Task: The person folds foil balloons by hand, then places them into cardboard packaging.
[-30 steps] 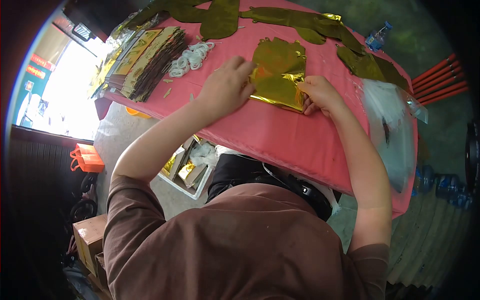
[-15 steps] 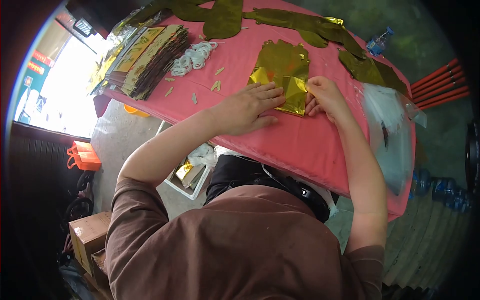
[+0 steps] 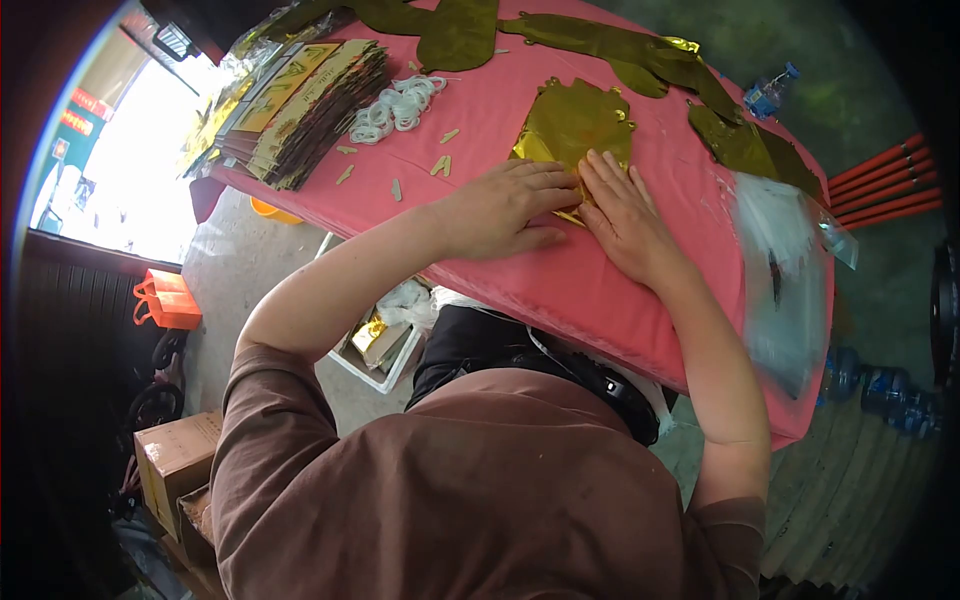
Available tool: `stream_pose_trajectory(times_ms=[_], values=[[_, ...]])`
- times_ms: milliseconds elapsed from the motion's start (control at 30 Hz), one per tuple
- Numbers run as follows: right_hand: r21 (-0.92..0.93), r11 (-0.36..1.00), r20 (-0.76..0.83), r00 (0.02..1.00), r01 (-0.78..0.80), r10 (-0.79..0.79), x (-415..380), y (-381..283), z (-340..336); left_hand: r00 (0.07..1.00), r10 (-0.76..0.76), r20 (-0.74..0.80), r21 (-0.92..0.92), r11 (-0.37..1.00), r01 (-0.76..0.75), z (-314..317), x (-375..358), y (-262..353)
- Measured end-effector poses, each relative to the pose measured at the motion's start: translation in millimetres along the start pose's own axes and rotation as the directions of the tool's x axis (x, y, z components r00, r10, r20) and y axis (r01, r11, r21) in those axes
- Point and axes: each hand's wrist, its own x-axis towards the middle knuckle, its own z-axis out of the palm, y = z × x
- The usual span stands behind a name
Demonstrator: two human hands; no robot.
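A shiny gold foil sheet, folded and with small tabs along its edge [image 3: 572,120], lies on the pink-covered table [image 3: 480,120]. My left hand [image 3: 508,210] rests on its near left part, fingers stretched out and pointing right. Flat on the near right part of the foil is my right hand [image 3: 628,218], fingers extended away from me. The two hands almost meet at the fingertips, and they cover much of the foil's near end. Neither hand grips anything.
Left on the table are a stack of printed packets [image 3: 310,110], coiled white cords [image 3: 398,108] and several small pale pieces [image 3: 442,165]. More gold foil shapes [image 3: 600,45] lie along the far side. Clear plastic bags [image 3: 775,280] lie right; a bottle [image 3: 770,92] is beyond.
My right hand has let go of the foil's right edge and now lies flat on it, further left. My left hand stays nearly in place on the foil.
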Motion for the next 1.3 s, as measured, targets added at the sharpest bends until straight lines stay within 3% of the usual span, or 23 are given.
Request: stream_pose_trajectory(times_ms=[133, 200, 233, 300, 367, 467, 667, 733, 833, 967, 1033, 1067, 1133, 1300], values=[[-0.026, 1.0, 0.024, 1.0, -0.001, 0.001, 0.6, 0.7, 0.7, 1.0, 0.017, -0.023, -0.149, 0.989, -0.021, -10.7, -4.7, -7.8], [-0.033, 0.999, 0.035, 0.999, -0.003, 0.004, 0.8, 0.8, 0.5, 0.966, -0.216, -0.14, -0.26, 0.95, 0.175, -21.1, -11.5, -17.2], [-0.031, 1.0, 0.035, 0.999, -0.003, 0.004, 0.6, 0.7, 0.8, 0.966, -0.218, -0.138, -0.26, 0.949, 0.177, -27.5, -15.8, -19.9], [-0.031, 1.0, 0.032, 0.999, -0.005, 0.006, 0.8, 0.4, 0.9, 0.886, -0.455, -0.089, -0.231, 0.875, 0.426, -40.8, -23.5, -22.4], [-0.023, 1.0, 0.033, 0.999, -0.004, 0.005, 1.4, 0.1, 0.2, 0.895, -0.438, -0.089, -0.138, 0.895, 0.424, -37.3, -30.4, -25.2], [-0.012, 1.0, 0.034, 0.999, -0.007, 0.007, 1.4, -0.2, -0.5, 0.919, -0.329, -0.219, -0.008, 0.942, 0.336, -21.9, -37.2, -27.9], [-0.016, 1.0, 0.035, 0.999, -0.011, 0.011, 1.7, -0.1, -0.3, 0.85, -0.448, -0.278, -0.001, 0.885, 0.466, -15.0, -27.0, -14.0], [-0.022, 1.0, 0.033, 0.999, -0.013, 0.014, 1.6, -0.4, 0.3, 0.851, -0.459, -0.256, 0.121, 0.858, 0.499, -15.5, -23.9, -11.7], [-0.034, 0.999, 0.034, 0.999, -0.016, 0.018, 1.9, 0.7, 0.0, 0.838, -0.522, -0.16, 0.146, 0.827, 0.543, -22.5, -16.3, -12.1], [-0.054, 0.998, 0.068, 0.997, -0.024, 0.028, 2.6, -0.1, 0.4, 0.859, -0.481, -0.178, 0.211, 0.833, 0.511, -20.5, -0.5, -19.7], [-0.063, 0.998, 0.07, 0.997, -0.029, 0.034, 2.8, -0.3, 0.0, 0.973, -0.1, -0.21, 0.306, 0.938, 0.163, -7.5, 7.7, -34.6], [-0.072, 0.997, 0.079, 0.996, -0.03, 0.036, 2.9, -0.8, -0.2, 0.973, -0.092, -0.21, 0.309, 0.938, 0.155, -4.4, 12.0, -37.5], [-0.083, 0.996, 0.085, 0.995, -0.036, 0.043, 3.2, -1.9, -0.9, 0.995, -0.09, 0.042, 0.233, 0.969, 0.078, 1.5, 18.8, -43.0], [-0.076, 0.996, 0.077, 0.996, -0.038, 0.044, 1.6, -3.0, -1.2, 0.962, -0.201, 0.186, 0.207, 0.965, 0.162, -4.0, 22.9, -58.1]])
